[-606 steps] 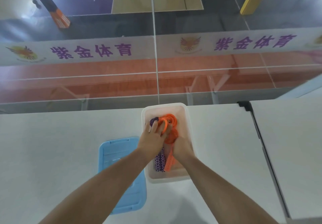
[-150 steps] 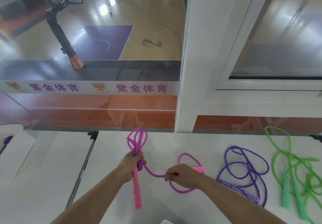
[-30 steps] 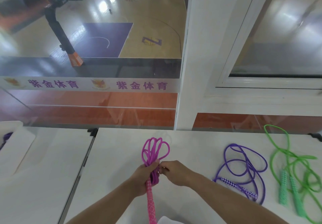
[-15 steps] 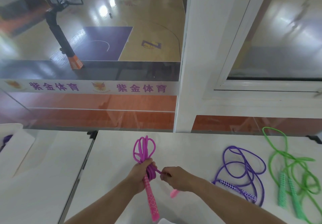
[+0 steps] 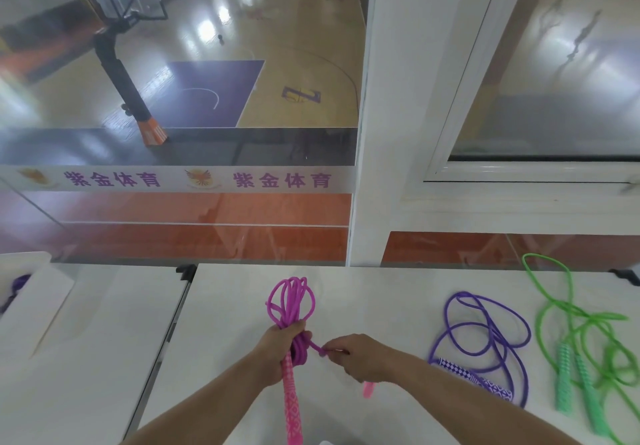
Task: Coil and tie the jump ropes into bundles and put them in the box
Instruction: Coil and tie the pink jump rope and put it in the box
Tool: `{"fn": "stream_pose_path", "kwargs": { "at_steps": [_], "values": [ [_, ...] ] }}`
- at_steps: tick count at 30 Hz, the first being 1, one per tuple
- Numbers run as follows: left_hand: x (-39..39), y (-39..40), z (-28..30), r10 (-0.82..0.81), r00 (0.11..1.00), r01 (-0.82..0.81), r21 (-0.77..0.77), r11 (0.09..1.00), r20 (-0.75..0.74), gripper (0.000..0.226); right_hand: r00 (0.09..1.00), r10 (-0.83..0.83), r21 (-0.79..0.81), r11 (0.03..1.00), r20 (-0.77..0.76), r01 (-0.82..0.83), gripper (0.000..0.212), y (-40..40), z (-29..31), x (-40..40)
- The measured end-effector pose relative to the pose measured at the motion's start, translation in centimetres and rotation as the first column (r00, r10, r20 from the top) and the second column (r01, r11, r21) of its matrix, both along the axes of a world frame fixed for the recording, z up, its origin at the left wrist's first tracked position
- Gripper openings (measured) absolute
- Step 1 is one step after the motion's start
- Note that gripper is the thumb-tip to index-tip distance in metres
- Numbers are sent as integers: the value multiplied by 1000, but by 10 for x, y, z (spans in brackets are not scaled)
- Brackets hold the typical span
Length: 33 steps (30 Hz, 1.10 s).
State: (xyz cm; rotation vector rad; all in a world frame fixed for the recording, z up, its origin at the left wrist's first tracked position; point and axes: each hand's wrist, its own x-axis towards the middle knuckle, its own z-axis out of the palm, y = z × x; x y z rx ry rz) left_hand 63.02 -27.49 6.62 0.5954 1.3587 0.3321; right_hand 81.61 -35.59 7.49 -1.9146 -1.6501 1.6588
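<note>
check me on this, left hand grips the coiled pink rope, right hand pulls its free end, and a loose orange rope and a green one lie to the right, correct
One detail is off: the loose rope beside the green rope is purple, not orange, as the head view shows. The rest holds: the left hand grips the coiled pink rope and the right hand pulls its free end.

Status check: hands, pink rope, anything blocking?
Left hand grips coiled pink rope. Right hand pinches its tail, wrapping. Purple rope, green rope loose alongside, nothing blocking.
</note>
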Motion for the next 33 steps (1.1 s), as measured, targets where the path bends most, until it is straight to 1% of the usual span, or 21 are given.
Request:
{"fn": "stream_pose_path", "kwargs": {
  "at_steps": [2, 4, 6, 8, 11, 12, 14, 16, 18, 19, 20, 22, 24, 25, 26, 27, 28, 29, 31, 32, 33],
  "values": [
    [-1, 0, 0, 5, 1000, -5, 6, 1000, -18, 25, 1000, -9, -56, 998, -14, 8, 24, 1, 3, 3],
    [-5, 2, 0, 5, 1000, -4, 13, 1000, -25, 23, 996, -82, -87, 993, -46, 78, 20, 1, 4, 6],
    [-6, 4, 1, -23, 999, 24, 12, 1000, -22, 22, 985, -152, -80, 986, -77, 146, 32, 1, 7, 7],
    [-7, 3, 4, -63, 998, 63, 11, 998, -18, 21, 980, -189, -64, 981, -58, 186, 41, 0, 8, 7],
    [-12, 3, 10, -195, 980, 194, 22, 981, 32, 21, 947, -302, -135, 949, -108, 287, 40, 1, 4, 11],
    [-14, 3, 12, -268, 961, 267, 26, 963, 64, 22, 914, -376, -192, 918, -154, 346, 44, 2, 1, 12],
    [-16, 3, 19, -396, 909, 397, 23, 918, 130, 25, 796, -548, -308, 827, -256, 471, 64, 4, -5, 15],
    [-18, 5, 26, -461, 866, 468, 10, 884, 194, 25, 684, -657, -381, 749, -318, 542, 79, 5, -5, 19],
    [-20, 7, 34, -497, 834, 511, 4, 860, 240, 22, 616, -703, -440, 708, -356, 553, 77, 4, -4, 22],
    [-20, 8, 38, -511, 823, 527, 3, 850, 250, 20, 604, -709, -461, 701, -364, 544, 68, 4, -3, 23],
    [-20, 8, 41, -516, 820, 531, 4, 847, 247, 19, 623, -699, -464, 708, -352, 532, 56, 3, -3, 22],
    [-16, 10, 43, -475, 862, 481, 13, 877, 176, 16, 744, -609, -374, 780, -276, 501, 36, 4, -4, 23],
    [-14, 14, 38, -421, 907, 421, 60, 905, 0, 12, 877, -444, -223, 888, -185, 402, 29, 4, 1, 25],
    [-16, 17, 34, -422, 899, 433, 101, 896, -111, 10, 923, -349, -179, 930, -163, 320, 27, 3, 7, 27],
    [-18, 20, 30, -452, 863, 488, 139, 862, -225, 10, 953, -258, -157, 960, -160, 234, 25, 3, 15, 29],
    [-20, 23, 24, -501, 797, 575, 168, 801, -338, 11, 968, -185, -149, 976, -172, 160, 24, 4, 24, 31],
    [-23, 26, 20, -567, 683, 695, 171, 698, -461, 11, 974, -133, -143, 984, -185, 108, 23, 6, 34, 33],
    [-26, 26, 18, -620, 512, 827, 145, 543, -594, 11, 979, -93, -123, 990, -182, 71, 22, 8, 44, 34],
    [-27, 22, 17, -610, 96, 992, 22, 128, -787, 18, 992, 8, -18, 1000, -126, -10, 23, 13, 63, 35],
    [-25, 16, 20, -577, -39, 999, -22, -37, -816, 24, 994, 71, 49, 997, -86, -67, 24, 16, 71, 34],
    [-22, 11, 24, -559, -118, 988, -38, -152, -821, 28, 991, 124, 104, 988, -55, -118, 23, 20, 75, 33]
  ]
}}
